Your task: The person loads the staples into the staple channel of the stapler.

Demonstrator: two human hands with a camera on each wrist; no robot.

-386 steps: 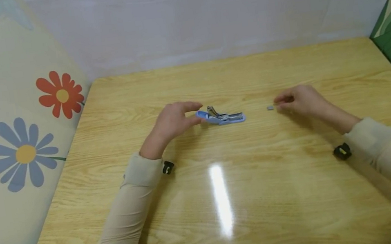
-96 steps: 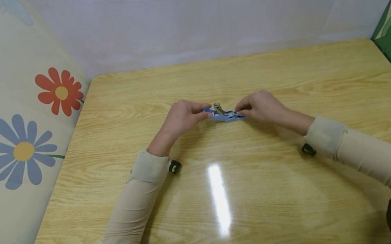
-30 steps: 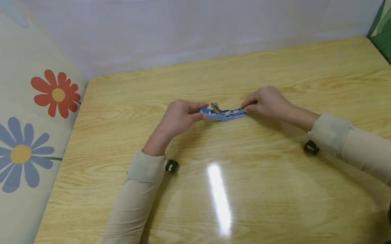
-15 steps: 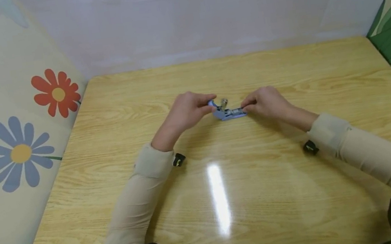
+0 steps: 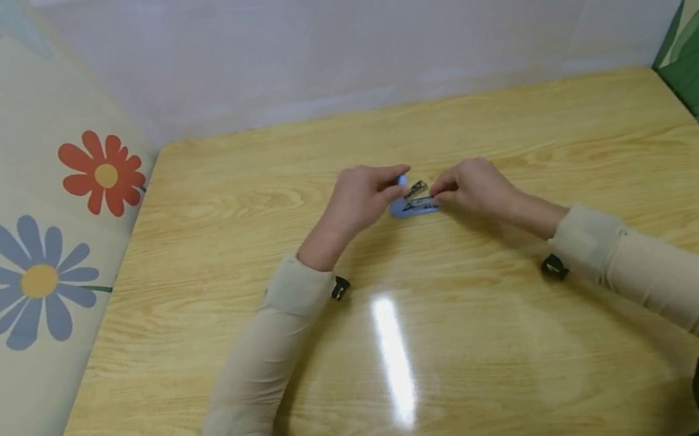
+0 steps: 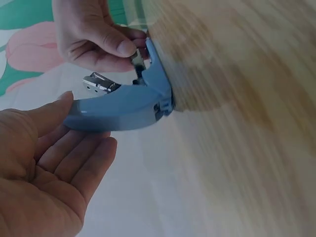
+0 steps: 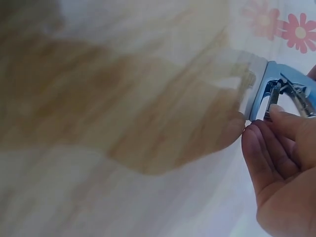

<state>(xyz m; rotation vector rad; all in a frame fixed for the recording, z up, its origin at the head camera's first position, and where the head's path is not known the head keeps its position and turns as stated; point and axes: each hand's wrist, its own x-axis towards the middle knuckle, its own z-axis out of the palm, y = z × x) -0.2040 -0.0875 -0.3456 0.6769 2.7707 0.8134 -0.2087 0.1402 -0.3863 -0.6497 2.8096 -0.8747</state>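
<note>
A light-blue stapler (image 5: 413,208) is spread open near the middle of the wooden table. My left hand (image 5: 360,198) pinches the end of its blue top cover (image 6: 116,109) between thumb and fingers, and that cover stands raised. With thumb and fingertips my right hand (image 5: 474,187) grips the far end of the lower part, at the metal staple channel (image 7: 273,101). A metal inner piece (image 6: 98,83) sticks up between the cover and the base (image 6: 157,71). The right fingers hide the tip of the channel.
The wood-grain table (image 5: 502,316) reflects a bright light strip. A white sheet (image 5: 352,33) hangs behind it, and a wall with painted flowers (image 5: 39,281) stands at the left. Small black devices (image 5: 340,288) sit at both wrists.
Earlier a small grey strip lay by my right hand; it no longer shows. The right hand came to the stapler, and lately the left hand has swung the cover up and rightward.
</note>
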